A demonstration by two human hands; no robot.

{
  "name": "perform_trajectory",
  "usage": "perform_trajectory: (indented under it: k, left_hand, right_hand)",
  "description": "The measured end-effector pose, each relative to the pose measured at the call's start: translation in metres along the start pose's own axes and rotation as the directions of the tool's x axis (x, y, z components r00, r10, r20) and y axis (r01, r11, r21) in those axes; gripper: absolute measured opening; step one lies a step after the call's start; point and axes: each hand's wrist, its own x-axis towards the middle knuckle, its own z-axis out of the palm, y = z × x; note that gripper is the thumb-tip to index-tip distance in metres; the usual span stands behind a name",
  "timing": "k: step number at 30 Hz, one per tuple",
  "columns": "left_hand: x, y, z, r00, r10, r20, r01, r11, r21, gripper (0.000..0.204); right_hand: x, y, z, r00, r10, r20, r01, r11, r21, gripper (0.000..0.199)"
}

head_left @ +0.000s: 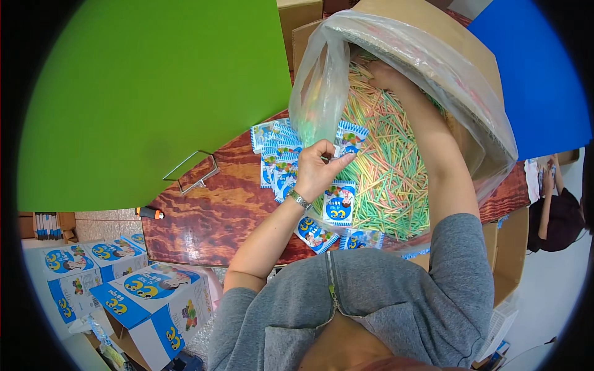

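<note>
A mass of thin pastel sticks (387,154), green, pink and yellow, fills a large cardboard box (405,25) lined with a clear plastic bag (318,80). My left hand (318,167), with a watch at its wrist, pinches a small blue-and-white packet (351,137) at the box's left side. Deep toward the far end of the box, my right hand (385,75) reaches down into the sticks; its fingertips are shaded and partly hidden, so their grip does not show. Another packet (338,203) lies on the sticks near my left wrist.
Several packets (275,154) overlap on the reddish wooden table (204,232), left of the box. A bent wire stand (197,176) stands by a green panel (154,93). Printed cartons (158,290) are at lower left; a person (554,216) is at far right.
</note>
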Motion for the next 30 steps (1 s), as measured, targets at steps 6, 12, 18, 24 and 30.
perform_trajectory:
  k: [6,12,18,24,30]
  left_hand:
    - [0.004,0.005,0.004,0.999,0.027,-0.018,-0.027,0.999,-0.023,0.036]
    - [0.005,0.02,0.005,0.999,0.027,0.036,-0.029,0.999,0.039,0.029]
    - [-0.001,0.007,0.0,1.0,0.001,0.03,-0.002,0.998,0.056,0.028]
    - [0.013,0.017,0.005,0.997,0.044,0.06,-0.025,0.959,-0.283,0.022]
    - [0.041,0.045,0.024,0.991,-0.011,0.131,0.094,0.749,-0.656,0.02]
  right_hand:
    - [0.035,0.039,0.067,0.961,0.164,-0.221,-0.165,0.986,0.015,0.045]
    - [0.041,0.066,0.096,0.982,0.028,-0.186,-0.073,0.968,-0.241,0.052]
    - [0.015,0.033,0.052,0.876,0.031,-0.48,0.011,0.996,0.084,0.039]
    - [-0.057,0.026,0.002,0.999,-0.037,0.011,0.016,0.662,0.749,0.024]
    - [-0.12,-0.002,0.013,0.856,-0.418,0.303,-0.371,-0.092,0.924,0.022]
